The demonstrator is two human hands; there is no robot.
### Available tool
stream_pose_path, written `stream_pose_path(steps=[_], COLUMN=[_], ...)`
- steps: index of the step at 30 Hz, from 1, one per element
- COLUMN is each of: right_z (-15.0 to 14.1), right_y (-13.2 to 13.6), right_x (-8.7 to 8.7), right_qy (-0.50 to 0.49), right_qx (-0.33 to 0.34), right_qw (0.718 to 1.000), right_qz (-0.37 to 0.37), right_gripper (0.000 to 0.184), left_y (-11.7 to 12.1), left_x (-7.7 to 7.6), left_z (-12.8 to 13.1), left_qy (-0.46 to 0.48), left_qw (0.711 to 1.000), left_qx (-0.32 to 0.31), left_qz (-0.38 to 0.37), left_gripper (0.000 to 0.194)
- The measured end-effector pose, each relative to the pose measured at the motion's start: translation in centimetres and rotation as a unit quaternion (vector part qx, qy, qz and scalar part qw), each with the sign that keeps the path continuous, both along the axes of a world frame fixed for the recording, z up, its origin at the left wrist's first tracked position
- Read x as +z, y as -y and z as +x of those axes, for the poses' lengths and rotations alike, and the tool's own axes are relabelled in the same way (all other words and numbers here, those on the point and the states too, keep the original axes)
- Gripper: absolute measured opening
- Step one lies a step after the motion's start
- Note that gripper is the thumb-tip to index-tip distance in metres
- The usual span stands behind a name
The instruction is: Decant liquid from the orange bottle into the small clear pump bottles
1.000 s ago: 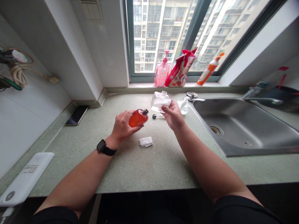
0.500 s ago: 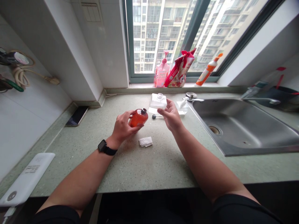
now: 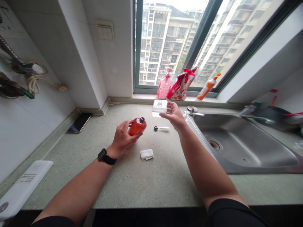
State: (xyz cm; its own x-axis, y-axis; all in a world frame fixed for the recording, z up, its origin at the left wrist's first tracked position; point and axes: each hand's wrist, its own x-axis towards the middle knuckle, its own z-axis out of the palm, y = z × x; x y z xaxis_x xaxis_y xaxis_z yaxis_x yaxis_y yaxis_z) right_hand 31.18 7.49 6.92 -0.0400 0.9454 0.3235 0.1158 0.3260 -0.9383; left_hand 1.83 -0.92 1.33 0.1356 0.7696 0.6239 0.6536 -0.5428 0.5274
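Note:
My left hand (image 3: 124, 134) is wrapped round an orange-red bottle (image 3: 137, 127) on the left of the counter's middle. The bottle leans slightly, and its dark-rimmed neck shows no cap. Farther back, my right hand (image 3: 174, 115) grips the right side of a clear, boxy container (image 3: 159, 107) with a short round neck on top. Between the hands and the sink lies a pump or dropper top (image 3: 161, 128) with a black end and a whitish stem. A folded white tissue (image 3: 146, 154) rests nearer me, below the bottle.
A steel sink (image 3: 246, 142) with a faucet (image 3: 195, 113) takes up the right. On the sill stand a pink pump bottle (image 3: 164, 86), a red pouch (image 3: 181, 85) and an orange-white bottle (image 3: 208, 87). A dark phone (image 3: 79, 123) and a white power bank (image 3: 26, 186) lie left.
My right hand has moved the clear container a little farther back, towards the window, away from the pump top. My left hand still holds the orange-red bottle. The camera view has tilted upward.

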Motion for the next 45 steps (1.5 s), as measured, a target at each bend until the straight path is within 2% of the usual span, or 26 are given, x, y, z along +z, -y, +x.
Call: stream_pose_path(steps=[3,8,15,24,33,45], right_z=[-0.1,-0.1,1.0,0.7,0.4,0.7], right_y=[-0.2,0.3,1.1,2.4,3.2,3.7], right_x=[-0.1,-1.2,-2.2,-0.8,0.3,1.2], right_qy=[0.053,0.117,0.203,0.298,0.348,0.369], right_qx=[0.019,0.058,0.073,0.087,0.075,0.084], right_qw=[0.998,0.991,0.975,0.944,0.925,0.916], right_qz=[0.002,0.021,0.057,0.107,0.135,0.136], right_gripper=[0.078,0.078,0.078,0.067,0.065,0.067], left_y=[-0.2,-0.3,-0.2,0.5,0.7,0.7], left_x=[0.0,0.6,0.9,1.3,1.4,0.9], left_z=[-0.2,-0.8,-1.0,-0.4,-0.1,0.2], left_qy=[-0.002,-0.016,-0.074,-0.136,-0.138,-0.138], left_qw=[1.0,0.999,0.995,0.989,0.989,0.99], left_qx=[0.012,0.038,0.067,0.055,0.04,0.027], left_qz=[0.008,0.012,0.007,-0.018,-0.026,-0.027], left_gripper=[0.072,0.073,0.072,0.074,0.075,0.076])
